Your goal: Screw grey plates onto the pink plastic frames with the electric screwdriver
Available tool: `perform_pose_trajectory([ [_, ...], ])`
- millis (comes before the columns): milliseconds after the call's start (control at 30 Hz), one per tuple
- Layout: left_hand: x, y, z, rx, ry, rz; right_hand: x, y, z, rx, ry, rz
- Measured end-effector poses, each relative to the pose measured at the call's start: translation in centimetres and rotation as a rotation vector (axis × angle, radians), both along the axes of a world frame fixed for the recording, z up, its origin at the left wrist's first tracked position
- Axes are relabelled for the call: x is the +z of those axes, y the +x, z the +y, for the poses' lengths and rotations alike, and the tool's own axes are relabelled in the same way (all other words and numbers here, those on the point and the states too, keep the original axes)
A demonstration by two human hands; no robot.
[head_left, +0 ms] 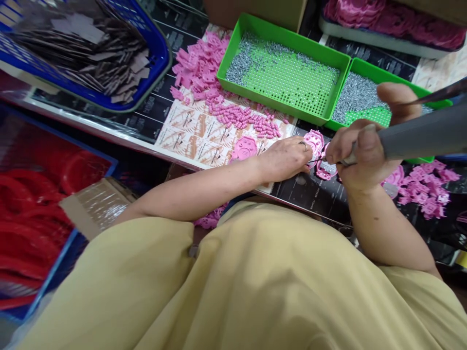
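Observation:
My right hand (365, 153) is wrapped round a grey electric screwdriver (426, 133), tilted with its thin bit pointing left. The bit's tip reaches down beside the fingers of my left hand (284, 159). Those fingers are bent over a pink plastic part (314, 142) on the table and hold it at its near edge; the fingertips are partly hidden. A second pink part with a greyish plate (326, 167) lies just right of it, under the bit. Left of my left hand rests another rounded pink part (243, 148).
Two green trays (284, 104) of small metal screws stand behind my hands. Loose pink pieces (199, 63) are heaped to their left, more pink pieces (425, 189) at right. A blue basket (160, 63) holds flat dark pieces. Red rings (32, 214) fill a bin at lower left.

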State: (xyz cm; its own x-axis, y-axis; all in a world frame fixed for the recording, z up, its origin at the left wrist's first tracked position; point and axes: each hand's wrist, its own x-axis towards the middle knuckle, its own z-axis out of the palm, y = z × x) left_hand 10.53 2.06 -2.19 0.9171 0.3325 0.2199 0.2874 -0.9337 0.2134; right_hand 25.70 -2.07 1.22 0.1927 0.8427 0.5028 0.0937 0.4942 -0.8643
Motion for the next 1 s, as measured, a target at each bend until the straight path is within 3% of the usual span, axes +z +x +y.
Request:
perform_pose_trajectory([
  [100,0.3,-0.2,0.0,-0.015,0.040,-0.087,2.1,-0.1,-0.6,0.082,0.206,0.056],
  [200,0.7,-0.6,-0.3,0.015,0.070,-0.140,3.5,-0.4,-1.5,0.185,0.214,0.083],
  [333,0.9,-0.7,-0.9,0.007,0.074,-0.103,4.3,-1.6,-2.4,0.192,0.281,0.148],
  [500,1.0,-0.8,-1.2,0.013,0.079,-0.105,4.1,-2.7,-2.5,0.192,0.267,0.162],
  [733,0.8,-0.9,-1.2,0.024,0.115,-0.118,2.1,-2.5,-1.1,0.202,0.482,0.115],
  [1000,0.9,-1.1,-1.2,0.030,0.116,-0.114,3.3,-2.5,-2.2,0.147,0.314,0.066],
])
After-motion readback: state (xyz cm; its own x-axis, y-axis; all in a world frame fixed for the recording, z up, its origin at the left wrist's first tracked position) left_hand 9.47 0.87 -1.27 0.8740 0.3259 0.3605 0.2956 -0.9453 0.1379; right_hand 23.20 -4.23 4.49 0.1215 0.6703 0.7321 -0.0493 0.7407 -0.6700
